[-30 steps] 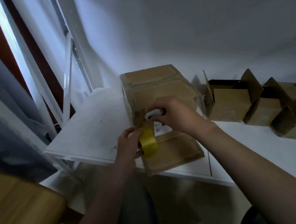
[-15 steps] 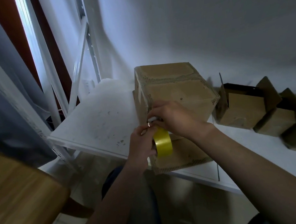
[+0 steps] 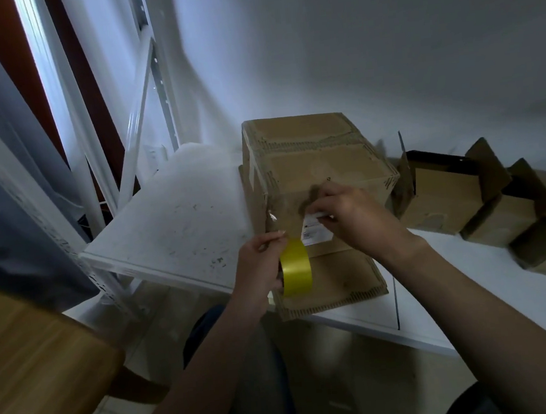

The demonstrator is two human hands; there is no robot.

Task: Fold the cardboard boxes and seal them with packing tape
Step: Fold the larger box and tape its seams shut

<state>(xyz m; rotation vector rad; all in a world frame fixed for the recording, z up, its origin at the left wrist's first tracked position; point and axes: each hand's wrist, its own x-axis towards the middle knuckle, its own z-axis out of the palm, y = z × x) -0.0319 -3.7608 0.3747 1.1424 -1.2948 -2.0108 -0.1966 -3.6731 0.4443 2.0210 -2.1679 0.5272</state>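
Observation:
A closed brown cardboard box (image 3: 313,156) stands on a flattened piece of cardboard (image 3: 342,283) at the front of a white shelf (image 3: 173,226). My left hand (image 3: 264,267) grips a yellow roll of packing tape (image 3: 296,268) against the box's near face, low down. My right hand (image 3: 352,216) presses on the same face beside a white label (image 3: 316,236), fingers curled around a small white object that I cannot identify. The tape strip itself is too faint to see.
Several open, unsealed cardboard boxes (image 3: 444,197) line the shelf to the right against the wall. A white metal rack upright (image 3: 156,84) rises at the back left. A wooden surface (image 3: 30,363) sits at the lower left, below the shelf edge.
The view has shifted so the box sits more to the right. My left hand with the tape roll stays low on the near face; my right hand moved slightly right along it.

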